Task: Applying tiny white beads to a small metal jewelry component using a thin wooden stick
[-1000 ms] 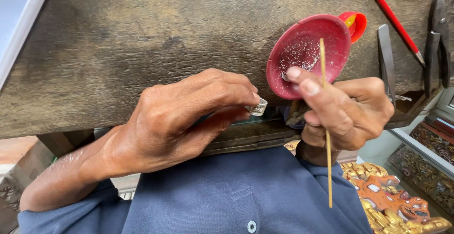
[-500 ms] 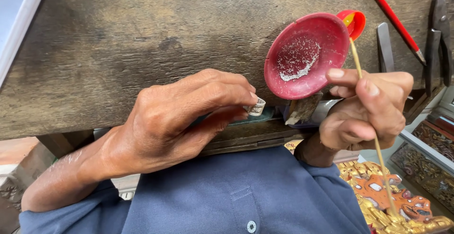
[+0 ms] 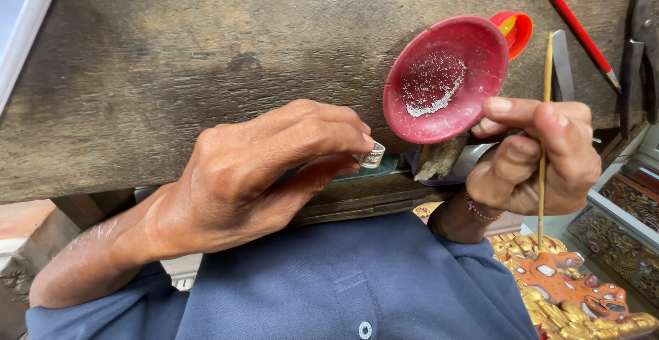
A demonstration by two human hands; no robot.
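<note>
A person is working at a worn bench with a ring in one hand and a stick in the other.

At the centre of the frame the left hand (image 3: 254, 168) is pinching a small silver ring (image 3: 371, 155) between its fingertips, holding it at the near edge of the bench (image 3: 171, 65). At centre right the right hand (image 3: 535, 158) is gripping a thin wooden stick (image 3: 544, 127) almost upright, fingers curled around it. Just left of that hand a red dish (image 3: 446, 79) is sitting tilted, holding a patch of fine silvery grains (its support is partly hidden). At upper right a red pencil (image 3: 570, 20) and dark pliers (image 3: 638, 44) are lying on the bench, and a gold and orange carving (image 3: 570, 292) is showing at lower right.
</note>
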